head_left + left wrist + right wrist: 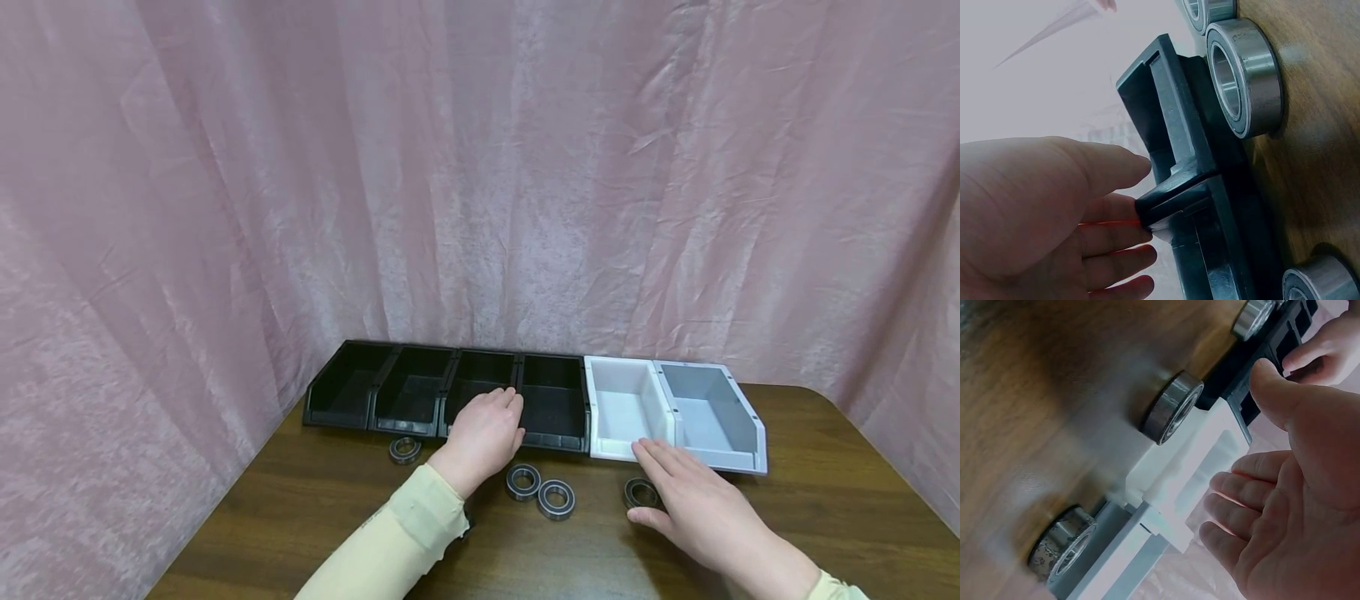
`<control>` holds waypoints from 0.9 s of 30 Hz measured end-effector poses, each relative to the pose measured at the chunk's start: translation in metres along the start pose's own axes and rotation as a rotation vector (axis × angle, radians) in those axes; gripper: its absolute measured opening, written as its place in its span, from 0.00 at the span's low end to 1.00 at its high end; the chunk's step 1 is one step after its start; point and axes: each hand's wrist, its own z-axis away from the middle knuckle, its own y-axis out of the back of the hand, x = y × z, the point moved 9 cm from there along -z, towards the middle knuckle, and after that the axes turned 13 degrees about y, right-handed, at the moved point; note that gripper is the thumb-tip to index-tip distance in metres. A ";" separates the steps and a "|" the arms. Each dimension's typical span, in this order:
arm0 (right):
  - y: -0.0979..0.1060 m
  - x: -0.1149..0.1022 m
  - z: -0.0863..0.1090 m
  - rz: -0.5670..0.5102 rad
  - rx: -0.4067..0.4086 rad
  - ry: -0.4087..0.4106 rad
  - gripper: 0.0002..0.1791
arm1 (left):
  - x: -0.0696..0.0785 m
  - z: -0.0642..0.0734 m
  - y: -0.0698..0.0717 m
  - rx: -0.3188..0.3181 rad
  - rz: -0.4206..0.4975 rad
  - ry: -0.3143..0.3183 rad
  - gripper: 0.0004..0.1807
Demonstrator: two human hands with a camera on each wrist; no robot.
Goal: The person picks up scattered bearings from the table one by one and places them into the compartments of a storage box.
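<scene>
L sleeve (397, 533) crosses worktop (247, 508); L grip (483, 429), fingers loose, by blk bins (553, 440). R grip (697, 504), thumb apart, nr bearing (631, 492) by white bin (615, 448). Two bearings (556, 514) btwn; curtain (480, 167) behind; worktop runs on R.

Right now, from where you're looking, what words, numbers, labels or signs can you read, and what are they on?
No writing can be read anywhere.
Metal rings: any marks are too small or blurred to read.
Black bins: no readable text.
White bin and grey bin: no readable text.
</scene>
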 end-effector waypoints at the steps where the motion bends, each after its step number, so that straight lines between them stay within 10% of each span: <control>1: -0.001 0.000 0.001 0.000 -0.004 0.001 0.47 | 0.000 0.000 0.000 -0.002 -0.001 0.001 0.28; 27: -0.020 0.004 0.007 -0.026 -0.067 -0.036 0.44 | 0.000 0.001 -0.001 -0.014 0.002 0.009 0.29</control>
